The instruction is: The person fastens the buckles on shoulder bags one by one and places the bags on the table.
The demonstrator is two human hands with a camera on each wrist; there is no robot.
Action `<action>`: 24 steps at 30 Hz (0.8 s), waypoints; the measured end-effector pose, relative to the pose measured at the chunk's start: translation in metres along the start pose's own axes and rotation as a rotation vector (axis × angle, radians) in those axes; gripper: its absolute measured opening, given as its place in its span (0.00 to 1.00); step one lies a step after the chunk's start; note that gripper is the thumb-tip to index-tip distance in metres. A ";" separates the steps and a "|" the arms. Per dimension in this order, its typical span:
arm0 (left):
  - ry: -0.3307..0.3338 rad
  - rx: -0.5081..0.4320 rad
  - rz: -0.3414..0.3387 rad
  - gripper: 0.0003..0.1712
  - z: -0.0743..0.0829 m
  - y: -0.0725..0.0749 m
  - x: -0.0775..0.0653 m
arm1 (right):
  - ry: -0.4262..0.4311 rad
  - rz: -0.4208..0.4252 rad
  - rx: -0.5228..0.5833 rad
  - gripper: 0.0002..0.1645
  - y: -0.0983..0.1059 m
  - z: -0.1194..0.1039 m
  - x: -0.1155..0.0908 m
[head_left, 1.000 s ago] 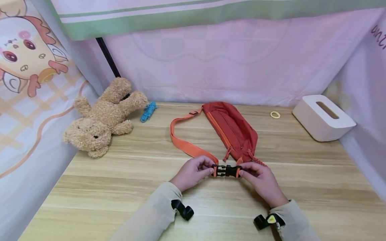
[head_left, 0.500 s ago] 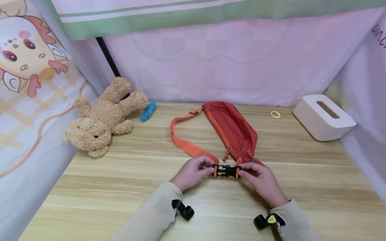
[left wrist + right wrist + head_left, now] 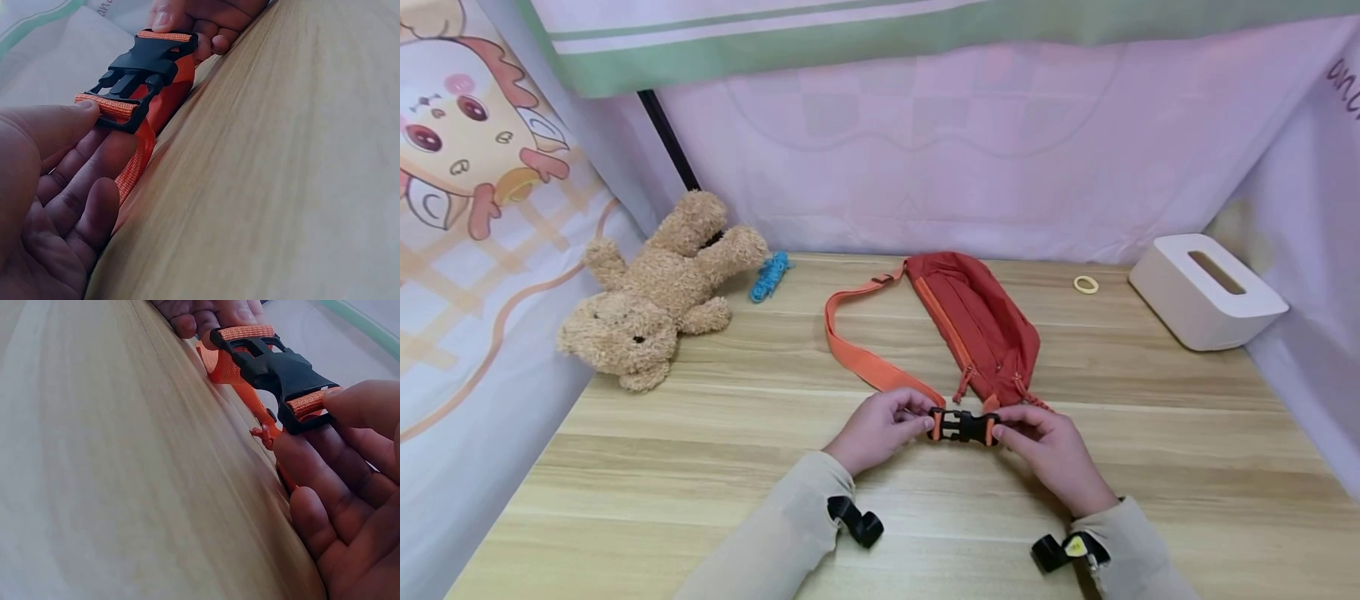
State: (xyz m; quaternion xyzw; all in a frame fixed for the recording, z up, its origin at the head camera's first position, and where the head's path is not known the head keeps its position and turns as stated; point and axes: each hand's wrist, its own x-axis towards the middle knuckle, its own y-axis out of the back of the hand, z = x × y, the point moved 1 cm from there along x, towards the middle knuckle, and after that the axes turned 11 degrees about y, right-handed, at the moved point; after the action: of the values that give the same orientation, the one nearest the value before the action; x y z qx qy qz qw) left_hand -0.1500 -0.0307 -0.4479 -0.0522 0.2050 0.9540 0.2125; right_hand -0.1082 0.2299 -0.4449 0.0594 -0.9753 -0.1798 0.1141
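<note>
A red waist bag [image 3: 977, 321] lies on the table with its orange strap [image 3: 857, 358] curving out to the left. Its black side-release buckle [image 3: 968, 427] is held in front of the bag between both hands. My left hand [image 3: 883, 429] pinches the pronged half by its orange webbing end. With thumb and fingers my right hand [image 3: 1056, 450] pinches the socket half [image 3: 284, 375]. In the left wrist view the prongs [image 3: 128, 83] sit partly inside the socket, their bases still showing between the two halves.
At the left a tan teddy bear [image 3: 655, 292] lies beside a blue bundle of cord [image 3: 770, 277]. A pale yellow ring [image 3: 1086, 285] and a white tissue box [image 3: 1208, 292] are at the back right. Fabric curtains enclose the wooden table [image 3: 700, 475].
The right hand has brought the socket half slightly left, and the prongs have slid further into it. The gap between the buckle halves has narrowed. The left hand has barely moved.
</note>
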 end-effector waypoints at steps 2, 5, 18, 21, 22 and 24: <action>0.004 -0.002 -0.002 0.08 0.000 0.000 0.000 | -0.006 -0.002 0.008 0.13 -0.001 -0.001 0.000; 0.007 -0.005 -0.001 0.08 0.000 0.000 0.000 | -0.018 -0.006 0.018 0.13 -0.001 -0.001 0.000; 0.014 -0.003 -0.007 0.08 -0.002 -0.001 0.003 | -0.024 -0.017 0.008 0.13 -0.001 -0.001 0.000; 0.012 0.004 -0.009 0.08 -0.002 -0.001 0.003 | -0.023 -0.016 0.011 0.13 -0.002 -0.001 0.000; 0.013 0.006 -0.009 0.08 -0.002 -0.001 0.003 | -0.023 -0.016 0.014 0.13 -0.003 -0.001 0.000; 0.018 0.007 -0.012 0.08 -0.001 -0.001 0.002 | -0.024 -0.015 0.018 0.12 -0.004 -0.001 0.000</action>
State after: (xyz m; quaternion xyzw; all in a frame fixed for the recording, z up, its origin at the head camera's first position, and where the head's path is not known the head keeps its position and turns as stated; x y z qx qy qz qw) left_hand -0.1516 -0.0291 -0.4497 -0.0614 0.2099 0.9515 0.2165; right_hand -0.1080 0.2259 -0.4458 0.0658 -0.9777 -0.1726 0.1002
